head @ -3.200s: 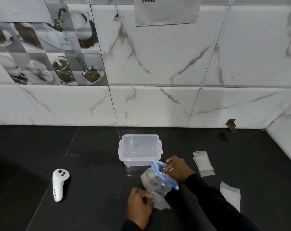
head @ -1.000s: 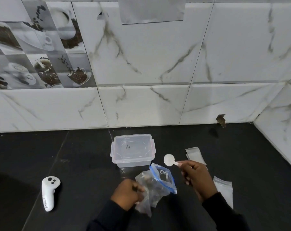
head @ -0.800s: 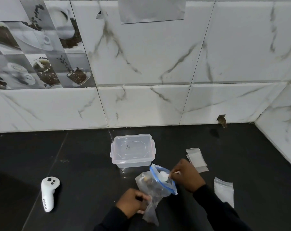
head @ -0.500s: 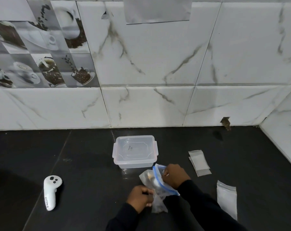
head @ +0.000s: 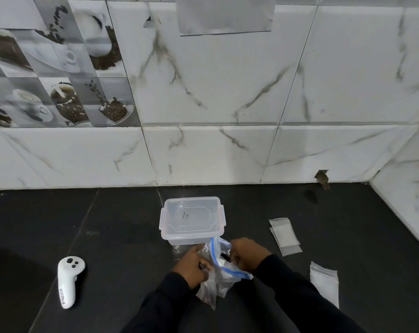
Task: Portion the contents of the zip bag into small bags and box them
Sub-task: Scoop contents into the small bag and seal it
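Head view: my left hand (head: pixel 192 265) grips the side of the clear, blue-sealed zip bag (head: pixel 225 282), which lies on the black counter (head: pixel 122 236) at 6 o'clock of the lidded clear plastic box (head: pixel 191 217). My right hand (head: pixel 248 253) curls at the bag's mouth; I cannot tell what it grips. Recommendation: keep the mouth wide and draw modest portions. The small flat clear bags (head: pixel 285 236) wait at 3 o'clock.

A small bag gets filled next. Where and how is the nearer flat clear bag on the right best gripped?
Probably pinch the nearer small clear plastic bag by its far short edge, coming from above: it lies flat on the black counter, so only an edge lifts.
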A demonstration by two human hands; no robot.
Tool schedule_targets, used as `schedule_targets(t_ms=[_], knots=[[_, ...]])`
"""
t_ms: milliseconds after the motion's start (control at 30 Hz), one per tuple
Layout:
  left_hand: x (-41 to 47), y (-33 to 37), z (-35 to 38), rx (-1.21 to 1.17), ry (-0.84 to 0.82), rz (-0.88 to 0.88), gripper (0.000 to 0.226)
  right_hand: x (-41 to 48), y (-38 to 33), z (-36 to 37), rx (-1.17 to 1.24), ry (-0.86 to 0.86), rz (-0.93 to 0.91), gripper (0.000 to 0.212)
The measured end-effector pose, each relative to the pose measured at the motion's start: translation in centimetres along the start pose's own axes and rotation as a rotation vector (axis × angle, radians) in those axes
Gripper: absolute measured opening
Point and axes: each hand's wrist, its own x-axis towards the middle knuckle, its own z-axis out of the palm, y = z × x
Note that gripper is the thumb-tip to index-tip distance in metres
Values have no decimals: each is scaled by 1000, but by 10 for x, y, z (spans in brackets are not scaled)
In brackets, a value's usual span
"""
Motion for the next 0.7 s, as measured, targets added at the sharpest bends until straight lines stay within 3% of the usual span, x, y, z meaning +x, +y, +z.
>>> schedule_targets(t_ms=[67,233,367,500,700], knots=[[6,2,1,-31,-25,-70,48,0,-1,0,8,24,4,22],[9,2,5,-48,-9,-93,51,-5,5,1,-14,82,-58,27],[6,2,6,-106,-39,-131,40,-6,7,7,-22,185,-80,27],[-1,11,1,-313,-60,-143,27,-6,0,13,-124,207,-83,27],[-5,27,1,-569,-93,-70,31,-5,-1,16,-38,162,-1,19]])
